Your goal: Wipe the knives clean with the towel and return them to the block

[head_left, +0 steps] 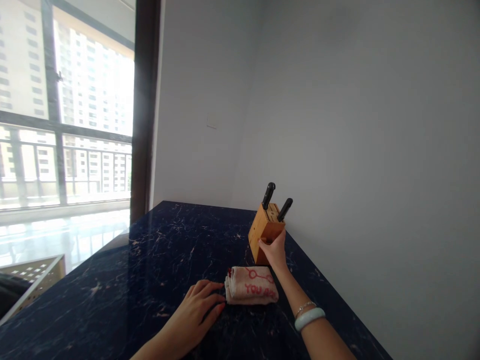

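Observation:
A wooden knife block (262, 230) stands on the dark marbled counter (157, 270) near the right wall, with two black knife handles (268, 195) sticking out of its top. My right hand (275, 252) grips the block's near corner, fingers closed around it. A folded beige towel with red print (252, 285) lies just in front of the block. My left hand (197, 312) rests flat on the counter with fingers spread, its fingertips touching the towel's left edge.
Grey walls (337, 125) meet in a corner behind the counter. A large window with a dark frame (144, 110) and a railing is on the left. A perforated tray-like object (33, 275) sits beyond the counter's left edge.

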The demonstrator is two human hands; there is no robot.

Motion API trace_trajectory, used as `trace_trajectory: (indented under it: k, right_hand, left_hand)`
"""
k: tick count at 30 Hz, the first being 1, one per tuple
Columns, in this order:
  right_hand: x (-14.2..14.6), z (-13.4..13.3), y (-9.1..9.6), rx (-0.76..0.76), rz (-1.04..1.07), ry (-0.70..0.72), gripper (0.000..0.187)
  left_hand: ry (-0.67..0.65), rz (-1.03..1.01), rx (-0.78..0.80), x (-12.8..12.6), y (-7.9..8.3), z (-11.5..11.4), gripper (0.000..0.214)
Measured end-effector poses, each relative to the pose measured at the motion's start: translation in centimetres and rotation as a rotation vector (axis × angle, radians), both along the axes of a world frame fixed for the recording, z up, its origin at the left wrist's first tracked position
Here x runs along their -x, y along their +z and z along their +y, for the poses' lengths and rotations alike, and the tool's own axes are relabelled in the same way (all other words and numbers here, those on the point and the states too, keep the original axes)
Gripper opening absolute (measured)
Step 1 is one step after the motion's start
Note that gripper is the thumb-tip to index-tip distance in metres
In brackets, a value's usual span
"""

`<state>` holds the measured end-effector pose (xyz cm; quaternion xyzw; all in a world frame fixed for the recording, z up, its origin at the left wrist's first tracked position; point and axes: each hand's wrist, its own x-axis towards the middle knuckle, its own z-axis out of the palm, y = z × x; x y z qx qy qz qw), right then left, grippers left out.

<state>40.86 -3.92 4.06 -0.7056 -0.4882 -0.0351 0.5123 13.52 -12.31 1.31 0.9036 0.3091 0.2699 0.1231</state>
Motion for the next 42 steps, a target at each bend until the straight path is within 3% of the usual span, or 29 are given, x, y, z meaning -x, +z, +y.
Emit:
trace_trajectory:
  k: [5, 9, 13, 18, 24, 28, 34, 42]
  right_hand:
    - [-2.2, -2.5, -1.7, 0.194, 0.024, -0.015, 0.073]
    - [-2.8, -5.6, -3.6, 0.472, 0.025, 0.125, 0.049]
    - [-2.0, -7.4, -4.3, 0.586, -0.001, 0.208, 0.039]
    - [-4.0, -6.6, -3.4, 0.601, -0.005, 0.118, 0.038]
    - [-8.1, -5.7, -2.6, 0.608, -0.043, 0.003, 0.036]
    - [-7.0, -6.2, -2.1, 0.54, -0.154, -0.088, 0.036]
    - [-4.8, -6.4, -1.7, 0.472, -0.248, -0.175, 0.038]
    - [-5.1, -6.1, -2.6, 0.526, -0.188, -0.123, 0.031]
  left_hand:
    - [0.007, -0.003, 0.012, -0.3, 0.2, -0.2, 0.029]
    - [0.021, -0.021, 0.025, -0.5, 0.6, -0.4, 0.032]
    - [-0.028, 0.02, 0.062, -0.2, 1.3, -0.6, 0.032]
    - [0.005, 0.001, 0.03, 0.0, 1.4, -0.6, 0.031]
    - [0.026, 0.004, -0.006, -0.2, -0.6, 0.5, 0.027]
    - [0.031, 0.038, -0.021, -0.1, -1.6, 1.3, 0.027]
    - [0.044, 0.065, -0.024, 0.3, -1.8, 1.6, 0.028]
    - [0.048, 0.022, -0.065, 0.0, -1.9, 1.5, 0.026]
